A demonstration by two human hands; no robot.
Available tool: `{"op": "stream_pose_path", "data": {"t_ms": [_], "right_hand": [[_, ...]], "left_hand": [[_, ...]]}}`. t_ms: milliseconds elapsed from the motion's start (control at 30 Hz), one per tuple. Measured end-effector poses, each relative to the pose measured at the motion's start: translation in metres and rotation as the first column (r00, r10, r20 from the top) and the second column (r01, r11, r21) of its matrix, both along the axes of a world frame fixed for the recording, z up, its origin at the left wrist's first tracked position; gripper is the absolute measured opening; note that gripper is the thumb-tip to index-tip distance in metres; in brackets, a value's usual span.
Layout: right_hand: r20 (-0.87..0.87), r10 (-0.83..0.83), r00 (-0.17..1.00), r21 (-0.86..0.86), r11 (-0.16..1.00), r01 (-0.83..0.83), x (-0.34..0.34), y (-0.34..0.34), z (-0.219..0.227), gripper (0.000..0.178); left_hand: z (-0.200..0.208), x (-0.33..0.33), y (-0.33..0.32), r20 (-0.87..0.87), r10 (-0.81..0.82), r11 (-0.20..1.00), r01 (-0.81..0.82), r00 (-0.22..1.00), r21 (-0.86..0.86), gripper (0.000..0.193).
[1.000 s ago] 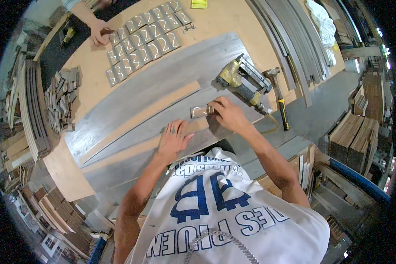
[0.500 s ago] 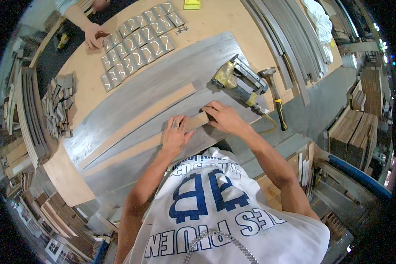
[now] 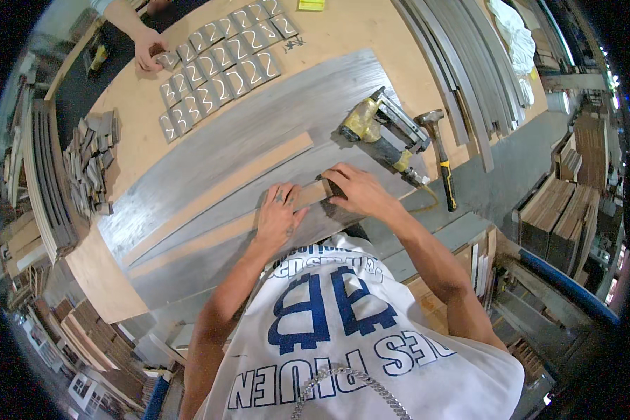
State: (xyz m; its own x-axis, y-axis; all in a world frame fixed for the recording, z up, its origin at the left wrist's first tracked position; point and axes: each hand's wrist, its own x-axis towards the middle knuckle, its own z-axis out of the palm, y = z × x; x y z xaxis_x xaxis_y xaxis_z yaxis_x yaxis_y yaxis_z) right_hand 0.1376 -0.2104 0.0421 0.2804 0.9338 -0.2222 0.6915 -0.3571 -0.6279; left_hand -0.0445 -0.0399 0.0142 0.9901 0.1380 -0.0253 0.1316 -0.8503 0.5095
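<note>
My left hand (image 3: 280,211) lies across a tan-faced wood strip (image 3: 313,194), fingers stretched out on it. My right hand (image 3: 358,190) curls round the strip's right end, where a dark patch under the fingers is too hidden to name. Beneath lies a large grey wood panel (image 3: 315,91). A second tan-faced strip (image 3: 259,169) rests farther up the panel, roughly alongside the first. To the right of my hands, a yellow and black nail gun (image 3: 381,133) lies on the panel, its hose trailing toward the table edge. Beside it is a hammer (image 3: 442,157) with a black and yellow handle.
Rows of small grey blocks (image 3: 220,66) carry white glue squiggles; another person's hand (image 3: 147,49) touches the far left one. Loose grey offcuts (image 3: 91,164) pile at the left. Long grey strips (image 3: 455,63) and white cloth (image 3: 514,38) lie far right.
The other person's hand has moved slightly left, with a glued block now apart from its row. My hands stay almost where they were on the strip; the view has shifted slightly.
</note>
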Motion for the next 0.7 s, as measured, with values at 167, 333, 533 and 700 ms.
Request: {"op": "stream_pose_path", "data": {"t_ms": [167, 333, 533, 700], "right_hand": [[0.054, -0.006, 0.999, -0.007, 1.000, 0.006, -0.006, 0.001, -0.002, 0.055], [0.097, -0.014, 0.995, -0.039, 0.999, 0.018, -0.010, 0.006, -0.001, 0.049], [0.134, 0.022, 0.991, -0.086, 0.996, -0.011, -0.009, 0.010, 0.000, 0.042], [0.125, 0.045, 0.991, -0.062, 0.997, -0.038, -0.007, 0.008, -0.004, 0.041]], "left_hand": [[0.010, 0.001, -0.002, -0.111, 0.015, 1.000, -0.017, 0.994, -0.016, 0.055], [0.014, 0.002, 0.001, -0.158, 0.011, 0.999, -0.018, 0.987, -0.044, 0.053], [0.009, 0.002, 0.003, -0.165, -0.025, 1.000, 0.024, 0.986, -0.008, 0.055], [0.002, -0.001, 0.003, -0.144, -0.036, 0.999, 0.034, 0.989, -0.013, 0.056]]}}
